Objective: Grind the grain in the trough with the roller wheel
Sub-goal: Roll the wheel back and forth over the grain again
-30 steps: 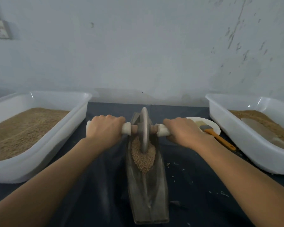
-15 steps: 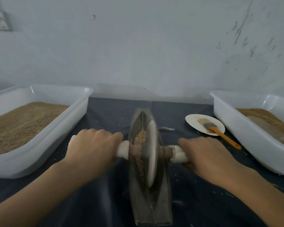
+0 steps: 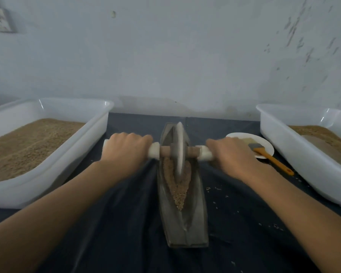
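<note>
While roller wheel (image 3: 179,149) is sitting upper-centre in trough (image 3: 183,213) over grain (image 3: 178,189), we are gripping its axle, left hand (image 3: 127,151) and right hand (image 3: 232,156) grips wrapped tight.

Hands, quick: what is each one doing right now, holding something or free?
Left hand: closed around the left handle of the roller wheel.
Right hand: closed around the wheel's right handle.

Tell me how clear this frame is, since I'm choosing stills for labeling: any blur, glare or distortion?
Head view: dim, flat light; slight motion blur on the roller wheel and both forearms; small glare spots on the white tubs' rims; wide-angle bending at the edges; grain in the trough stays readable.
</note>
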Available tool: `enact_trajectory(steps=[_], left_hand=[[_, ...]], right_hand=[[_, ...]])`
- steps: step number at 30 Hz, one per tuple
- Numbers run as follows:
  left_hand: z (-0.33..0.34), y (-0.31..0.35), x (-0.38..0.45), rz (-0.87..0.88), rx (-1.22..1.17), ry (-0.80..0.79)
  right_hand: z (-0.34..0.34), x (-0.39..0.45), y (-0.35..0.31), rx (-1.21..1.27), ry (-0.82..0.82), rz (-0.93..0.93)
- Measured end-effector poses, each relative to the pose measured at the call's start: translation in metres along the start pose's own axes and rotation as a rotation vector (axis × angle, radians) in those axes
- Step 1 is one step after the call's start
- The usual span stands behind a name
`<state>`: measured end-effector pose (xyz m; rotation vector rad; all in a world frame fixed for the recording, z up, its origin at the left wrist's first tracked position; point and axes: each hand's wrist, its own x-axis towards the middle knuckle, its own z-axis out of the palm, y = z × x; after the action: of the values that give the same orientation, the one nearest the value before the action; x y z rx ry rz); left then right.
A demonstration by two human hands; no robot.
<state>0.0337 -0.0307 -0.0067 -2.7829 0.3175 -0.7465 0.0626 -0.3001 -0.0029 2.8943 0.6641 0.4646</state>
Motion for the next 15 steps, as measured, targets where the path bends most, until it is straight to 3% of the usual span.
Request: enact_trajectory(steps=[2, 5, 8, 15], left_hand=[[-0.020, 0.002, -0.034, 0.114, 0.012, 0.073], [-0.041, 0.000, -0.065, 0.195, -0.054, 0.147], [-0.032, -0.005, -0.057, 0.158, -0.057, 0.040], [0.026, -0.012, 0.042, -0.105, 0.038, 0.066]], right_hand=[[-0.009, -0.040, -0.002, 0.013, -0.021, -0.039], [-0.019, -0.080, 0.000, 0.004, 0.092, -0.113], [-0.016, -0.070, 0.002, -0.039, 0.159, -0.132], [0.012, 0.050, 0.013, -0.087, 0.083, 0.075]])
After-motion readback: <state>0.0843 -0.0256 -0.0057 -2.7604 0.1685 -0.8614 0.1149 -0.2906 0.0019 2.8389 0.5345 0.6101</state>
